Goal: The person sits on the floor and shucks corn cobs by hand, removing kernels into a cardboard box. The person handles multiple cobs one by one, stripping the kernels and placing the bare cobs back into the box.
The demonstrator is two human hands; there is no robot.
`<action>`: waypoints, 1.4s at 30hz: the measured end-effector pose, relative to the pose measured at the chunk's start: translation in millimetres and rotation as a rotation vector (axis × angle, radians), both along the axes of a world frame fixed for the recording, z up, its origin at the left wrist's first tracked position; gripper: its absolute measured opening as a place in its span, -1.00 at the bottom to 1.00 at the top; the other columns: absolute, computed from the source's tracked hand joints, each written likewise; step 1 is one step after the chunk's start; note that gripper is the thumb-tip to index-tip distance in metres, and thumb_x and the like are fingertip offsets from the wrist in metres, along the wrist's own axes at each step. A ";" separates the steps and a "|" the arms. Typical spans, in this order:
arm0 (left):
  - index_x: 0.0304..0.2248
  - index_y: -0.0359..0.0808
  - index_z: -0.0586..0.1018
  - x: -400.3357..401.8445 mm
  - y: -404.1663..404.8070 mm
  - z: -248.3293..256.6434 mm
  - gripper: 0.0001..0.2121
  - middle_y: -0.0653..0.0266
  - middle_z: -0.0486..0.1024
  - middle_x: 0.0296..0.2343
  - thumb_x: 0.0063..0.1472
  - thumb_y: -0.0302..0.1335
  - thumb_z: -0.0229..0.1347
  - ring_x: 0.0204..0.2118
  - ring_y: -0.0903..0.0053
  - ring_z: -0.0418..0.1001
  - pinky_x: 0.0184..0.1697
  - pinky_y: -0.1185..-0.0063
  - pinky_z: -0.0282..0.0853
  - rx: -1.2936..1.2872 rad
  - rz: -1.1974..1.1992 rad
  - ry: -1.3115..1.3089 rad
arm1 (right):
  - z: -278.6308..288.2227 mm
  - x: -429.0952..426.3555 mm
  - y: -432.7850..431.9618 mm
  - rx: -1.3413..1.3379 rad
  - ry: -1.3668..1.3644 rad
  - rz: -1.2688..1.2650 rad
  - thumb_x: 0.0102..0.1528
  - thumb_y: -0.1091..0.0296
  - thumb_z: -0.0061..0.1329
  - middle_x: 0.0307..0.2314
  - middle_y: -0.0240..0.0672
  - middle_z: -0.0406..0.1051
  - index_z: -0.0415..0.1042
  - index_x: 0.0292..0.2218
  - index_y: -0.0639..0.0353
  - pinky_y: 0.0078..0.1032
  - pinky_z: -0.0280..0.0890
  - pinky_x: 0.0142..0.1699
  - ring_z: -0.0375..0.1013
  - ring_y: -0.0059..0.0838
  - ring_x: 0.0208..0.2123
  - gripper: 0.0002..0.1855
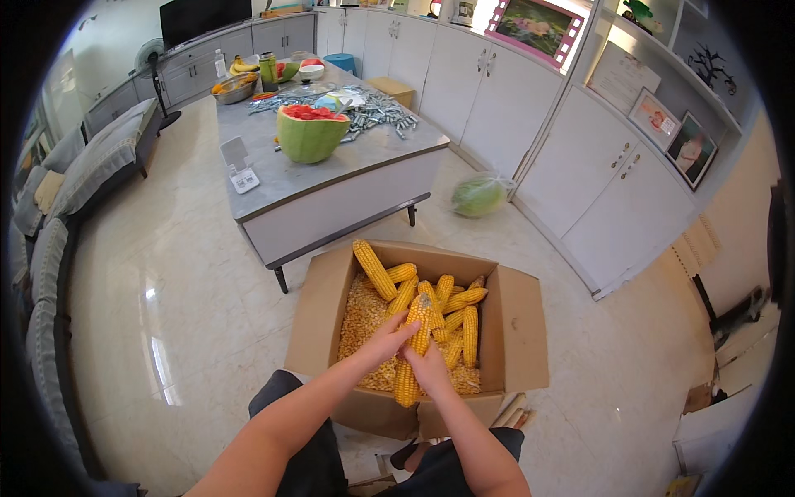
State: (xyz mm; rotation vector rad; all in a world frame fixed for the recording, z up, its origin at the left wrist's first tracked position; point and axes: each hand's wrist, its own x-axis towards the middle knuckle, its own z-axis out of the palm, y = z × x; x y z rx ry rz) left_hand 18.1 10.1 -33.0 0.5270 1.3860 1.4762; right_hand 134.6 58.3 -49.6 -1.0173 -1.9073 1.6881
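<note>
Both of my hands grip yellow corn over an open cardboard box (522, 329). My left hand (392, 338) holds the upper part of an ear of corn (421, 310) from the left. My right hand (428, 366) is closed around its lower part from the right. Another ear of corn (406, 385) points down towards me just below the hands; whether a hand holds it too, I cannot tell. Loose corn kernels (363, 317) cover the box's left side and bottom. Several whole ears (470, 335) lie at the right and back, and one ear (374, 267) leans on the back left rim.
Beyond the box stands a low table (261, 202) with a cut watermelon (310, 140), many small metallic cylinders (379, 115) and a steel bowl (236, 93). A bagged green melon (478, 197) lies on the floor. Bare cobs (512, 413) lie beside the box at its near right.
</note>
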 end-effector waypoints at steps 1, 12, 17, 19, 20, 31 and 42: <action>-0.07 -0.32 0.30 0.2 0.3 -5.0 -0.59 0.29 0.37 -0.27 0.18 -0.23 -0.04 -0.26 0.67 0.31 -0.25 0.71 0.24 -0.005 -0.099 -0.059 | -2.1 -0.3 0.2 -0.050 0.063 -0.020 -0.02 0.15 -0.04 -0.33 -0.09 0.38 0.26 -0.18 0.31 -0.46 0.25 -0.17 0.39 -0.32 -0.27 -0.54; 0.00 -0.37 0.22 -5.7 -4.3 -0.5 -0.55 0.23 0.33 -0.18 0.21 -0.26 -0.06 -0.14 0.57 0.25 -0.06 0.62 0.17 0.221 -0.011 0.136 | 48.1 9.6 23.1 0.195 -0.210 0.076 0.07 0.13 -0.15 -0.41 -0.25 0.39 0.31 -0.15 0.21 -0.49 0.26 -0.27 0.39 -0.41 -0.39 -0.60; 0.00 -0.39 0.24 -7.1 -3.7 -19.8 -0.54 0.21 0.32 -0.15 0.21 -0.26 -0.07 -0.10 0.58 0.23 -0.03 0.63 0.14 0.206 -0.131 0.161 | 41.8 10.1 34.4 -0.161 0.088 -0.094 0.12 0.03 -0.21 -0.34 -0.36 0.37 0.29 -0.10 0.24 -0.65 0.26 -0.36 0.33 -0.61 -0.41 -0.53; 0.00 -0.41 0.23 1.1 -5.9 -8.0 -0.53 0.22 0.31 -0.13 0.21 -0.25 -0.07 -0.08 0.58 0.22 -0.01 0.64 0.12 0.159 -0.158 0.056 | 37.7 8.4 34.2 -0.282 0.236 -0.073 0.15 0.09 -0.24 -0.27 -0.40 0.32 0.23 -0.05 0.24 -0.65 0.23 -0.24 0.29 -0.63 -0.29 -0.55; 0.00 -0.42 0.23 4.8 -6.9 -2.1 -0.52 0.22 0.30 -0.11 0.21 -0.24 -0.07 -0.06 0.58 0.22 0.00 0.64 0.11 0.136 -0.172 0.004 | 27.3 8.3 38.7 -0.327 0.323 -0.033 0.16 0.11 -0.26 -0.26 -0.40 0.31 0.22 -0.05 0.23 -0.65 0.22 -0.20 0.27 -0.63 -0.26 -0.56; 0.10 -0.45 0.02 22.8 -6.9 -1.1 -0.39 0.03 0.08 0.06 0.23 -0.17 -0.13 0.13 0.41 0.01 0.14 0.58 -0.09 0.050 -0.215 0.201 | 36.9 6.1 26.1 -0.197 0.366 -0.122 0.19 0.17 -0.29 -0.28 -0.37 0.30 0.25 -0.14 0.30 -0.63 0.15 -0.12 0.25 -0.58 -0.25 -0.64; -0.04 -0.47 0.20 29.5 -8.3 21.3 -0.55 -0.04 0.31 -0.16 0.20 -0.32 -0.06 -0.08 0.32 0.28 -0.01 0.52 0.16 0.113 -0.182 0.539 | 25.1 12.0 36.5 -0.042 0.165 -0.084 0.17 0.11 -0.27 -0.33 -0.21 0.34 0.25 -0.10 0.35 -0.58 0.18 -0.15 0.31 -0.51 -0.27 -0.55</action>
